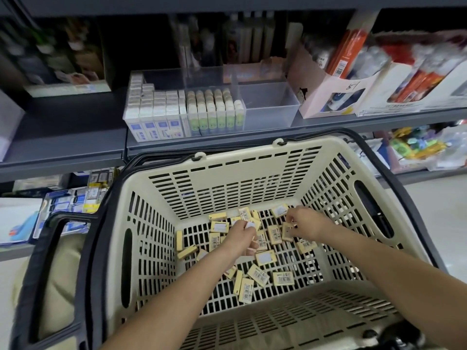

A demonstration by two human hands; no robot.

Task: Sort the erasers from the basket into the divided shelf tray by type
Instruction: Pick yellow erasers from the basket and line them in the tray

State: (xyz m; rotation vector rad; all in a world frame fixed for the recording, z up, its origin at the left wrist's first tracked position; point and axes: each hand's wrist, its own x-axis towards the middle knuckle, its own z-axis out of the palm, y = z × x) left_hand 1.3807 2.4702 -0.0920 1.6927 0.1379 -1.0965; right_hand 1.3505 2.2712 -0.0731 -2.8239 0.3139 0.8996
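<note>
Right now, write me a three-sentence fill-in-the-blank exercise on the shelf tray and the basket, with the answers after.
1. In the divided tray, the ____ compartment stands empty.
2. Its middle compartment holds erasers with ____ labels.
3. The loose erasers on the floor of the basket are ____ in colour.

Missing words: right; green; yellow.
</note>
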